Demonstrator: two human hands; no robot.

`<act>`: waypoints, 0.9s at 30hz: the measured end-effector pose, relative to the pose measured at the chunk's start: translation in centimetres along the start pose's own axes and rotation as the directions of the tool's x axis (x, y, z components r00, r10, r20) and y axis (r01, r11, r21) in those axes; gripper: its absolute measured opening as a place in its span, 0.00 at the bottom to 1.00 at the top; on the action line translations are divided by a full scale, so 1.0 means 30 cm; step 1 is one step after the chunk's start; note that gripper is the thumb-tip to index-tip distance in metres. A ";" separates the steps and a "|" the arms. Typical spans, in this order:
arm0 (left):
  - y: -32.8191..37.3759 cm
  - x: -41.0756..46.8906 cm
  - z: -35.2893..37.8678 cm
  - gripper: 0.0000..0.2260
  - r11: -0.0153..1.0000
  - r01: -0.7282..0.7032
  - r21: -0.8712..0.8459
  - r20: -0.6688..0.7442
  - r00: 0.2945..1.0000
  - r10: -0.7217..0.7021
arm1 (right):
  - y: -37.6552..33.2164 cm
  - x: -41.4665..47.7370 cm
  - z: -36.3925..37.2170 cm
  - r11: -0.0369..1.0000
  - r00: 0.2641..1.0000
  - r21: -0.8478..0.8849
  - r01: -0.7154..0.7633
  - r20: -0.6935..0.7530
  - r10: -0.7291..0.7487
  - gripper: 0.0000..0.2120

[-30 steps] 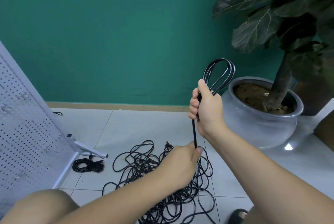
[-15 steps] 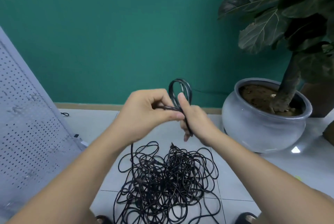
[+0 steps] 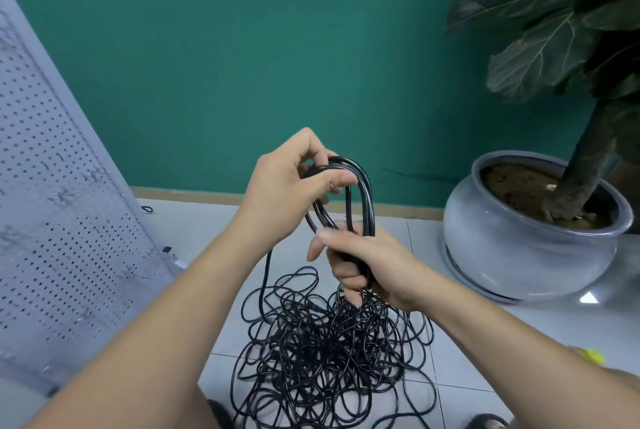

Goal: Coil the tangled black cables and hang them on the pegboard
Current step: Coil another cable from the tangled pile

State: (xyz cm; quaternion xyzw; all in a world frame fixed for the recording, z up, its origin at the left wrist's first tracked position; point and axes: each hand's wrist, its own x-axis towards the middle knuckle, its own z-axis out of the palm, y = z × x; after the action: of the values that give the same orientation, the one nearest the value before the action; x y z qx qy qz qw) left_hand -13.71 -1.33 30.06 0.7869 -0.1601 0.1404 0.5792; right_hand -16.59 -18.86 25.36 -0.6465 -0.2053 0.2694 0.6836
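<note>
Nearest the camera, the tangled black cables lie in a loose heap on the tiled floor between the two forearms, most of their length not yet gathered. Just above the heap the right hand has its grip closed round the lower end of the coil, thumb across the strands. The left hand pinches the top of the loops, fingers curled over them. A second ago that hand was down at the heap, drawing a strand taut under the raised coil. Now it has come up and laid that length over the top, while the right hand has dropped lower. One more turn is on, then, and a free strand hangs from the left hand to the heap. Judging by what is left on the floor, coiling is at an early stage and hanging is some way off.

For room, the white pegboard leans in close on the left, its foot on the tiles near the left elbow, so wide pulls to that side look cramped. On the right the grey plant pot sits near the right wrist, with big leaves overhanging. Straight up and forward is free as far as the green wall.
</note>
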 end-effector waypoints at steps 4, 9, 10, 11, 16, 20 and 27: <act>0.015 0.008 -0.002 0.17 0.993 0.081 -0.087 0.042 0.996 -0.078 | -0.001 -0.003 -0.014 0.983 1.000 -0.183 -0.007 -0.007 0.006 0.10; 0.014 0.004 0.041 0.13 0.872 0.260 -0.415 0.144 0.965 -0.219 | -0.006 0.008 -0.025 0.908 0.997 -0.412 -0.077 -0.035 0.069 0.14; 0.014 0.006 0.050 0.12 0.849 0.274 -0.453 0.140 0.962 -0.236 | -0.005 0.012 -0.018 0.903 0.997 -0.422 -0.081 -0.050 0.066 0.13; 0.014 0.010 0.055 0.12 0.833 0.280 -0.478 0.129 0.960 -0.249 | 0.000 0.018 -0.010 0.901 0.996 -0.426 -0.079 -0.067 0.056 0.11; 0.008 0.032 0.065 0.12 0.765 0.301 -0.569 0.085 0.947 -0.309 | 0.002 0.051 -0.005 0.835 0.980 -0.543 -0.085 -0.198 -0.030 0.11; 0.004 0.037 0.092 0.13 0.753 0.303 -0.584 0.088 0.946 -0.312 | 0.015 0.062 -0.011 0.821 0.988 -0.568 -0.053 -0.147 -0.038 0.06; 0.000 0.055 0.127 0.13 0.766 0.243 -0.595 0.006 0.954 -0.298 | 0.038 0.052 -0.004 0.980 0.992 -0.200 0.010 -0.118 -0.034 0.13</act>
State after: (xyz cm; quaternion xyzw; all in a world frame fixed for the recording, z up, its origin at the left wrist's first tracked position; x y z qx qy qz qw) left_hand -12.07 -5.11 29.64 0.5759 -0.0546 0.0337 0.8150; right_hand -15.42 -17.95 24.11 -0.7244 -0.1964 0.2002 0.6298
